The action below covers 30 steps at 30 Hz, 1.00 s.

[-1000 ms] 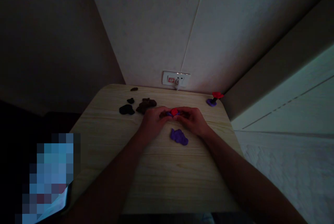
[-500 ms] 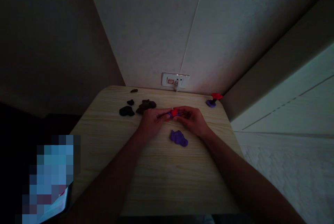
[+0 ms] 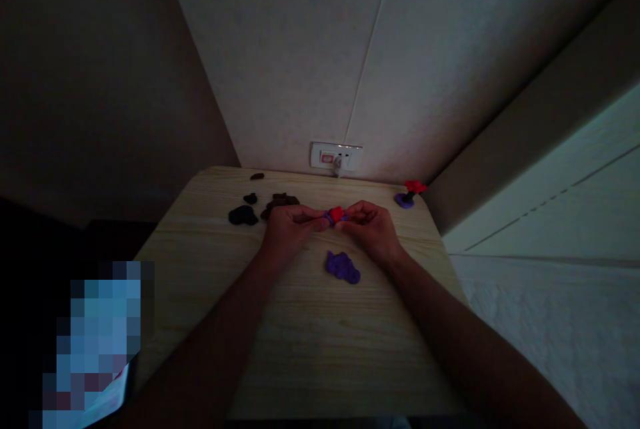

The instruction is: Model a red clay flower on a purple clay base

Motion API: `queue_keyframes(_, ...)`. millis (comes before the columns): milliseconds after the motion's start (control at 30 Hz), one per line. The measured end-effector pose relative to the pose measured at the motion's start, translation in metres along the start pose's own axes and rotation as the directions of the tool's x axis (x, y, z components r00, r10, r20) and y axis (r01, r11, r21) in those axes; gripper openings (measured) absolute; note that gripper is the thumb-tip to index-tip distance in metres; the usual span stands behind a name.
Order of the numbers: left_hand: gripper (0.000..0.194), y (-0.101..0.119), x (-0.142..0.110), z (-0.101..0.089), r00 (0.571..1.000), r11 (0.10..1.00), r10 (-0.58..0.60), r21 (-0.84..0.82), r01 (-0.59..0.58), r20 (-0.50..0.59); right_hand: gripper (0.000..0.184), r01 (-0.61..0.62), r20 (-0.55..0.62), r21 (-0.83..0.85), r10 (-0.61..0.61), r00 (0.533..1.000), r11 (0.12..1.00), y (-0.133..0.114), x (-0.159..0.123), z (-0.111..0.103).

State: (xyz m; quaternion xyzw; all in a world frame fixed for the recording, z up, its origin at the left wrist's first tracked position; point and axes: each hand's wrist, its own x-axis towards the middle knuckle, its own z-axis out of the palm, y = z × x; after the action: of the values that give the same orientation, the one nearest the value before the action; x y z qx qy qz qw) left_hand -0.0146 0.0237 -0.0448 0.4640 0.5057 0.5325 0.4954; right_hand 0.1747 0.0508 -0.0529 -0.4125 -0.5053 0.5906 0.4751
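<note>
Between my two hands is a small modelling-clay figure (image 3: pixel 337 214), red on top with purple around its lower edge. My left hand (image 3: pixel 293 224) pinches its left side between thumb and fingers. On its right side the fingertips of my right hand (image 3: pixel 373 226) press against the purple part, with the other fingers curled. A lumpy piece of purple clay (image 3: pixel 343 267) lies on the wooden table just below the hands. Brown clay (image 3: pixel 281 202) sits behind my left hand, which partly covers it.
Left on the table (image 3: pixel 320 342) lie black clay (image 3: pixel 243 215), a smaller black bit (image 3: pixel 251 198) and a brown scrap (image 3: pixel 257 176). A red, black and purple clay piece (image 3: pixel 411 194) stands at the back right corner. Behind is a wall socket (image 3: pixel 336 156); a lit screen (image 3: pixel 107 396) is lower left.
The red top of the figure has turned and tilted between my fingers, going from a round outline to an angular one. My right hand has shifted slightly. The other clay pieces stay put.
</note>
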Motion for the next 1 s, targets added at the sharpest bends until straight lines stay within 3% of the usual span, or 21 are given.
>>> queue_keyframes(200, 0.026, -0.0031, 0.0004, 0.0027, 0.999, 0.997, 0.053, 0.050, -0.052, -0.012, 0.031, 0.062, -0.045, -0.064, -0.065, 0.997, 0.996, -0.0004, -0.0018, 0.0039)
queue_keyframes(500, 0.017, -0.0028, -0.0010, -0.0001, 0.992, 0.992, 0.084, 0.101, -0.075, -0.092, 0.031, 0.129, 0.089, -0.129, -0.118, 0.989, 0.983, -0.0013, -0.0059, 0.0025)
queue_keyframes(733, 0.026, -0.0030, 0.0002, 0.0023, 0.996, 0.992, 0.088, 0.088, -0.086, -0.017, 0.030, 0.052, -0.031, 0.012, -0.052, 0.998, 0.999, 0.0036, -0.0013, 0.0046)
queue_keyframes(1000, 0.020, -0.0037, -0.0019, 0.0028, 0.994, 0.993, 0.103, 0.057, -0.104, 0.023, 0.029, 0.049, -0.059, -0.058, -0.053, 0.997, 0.997, -0.0009, -0.0029, 0.0045)
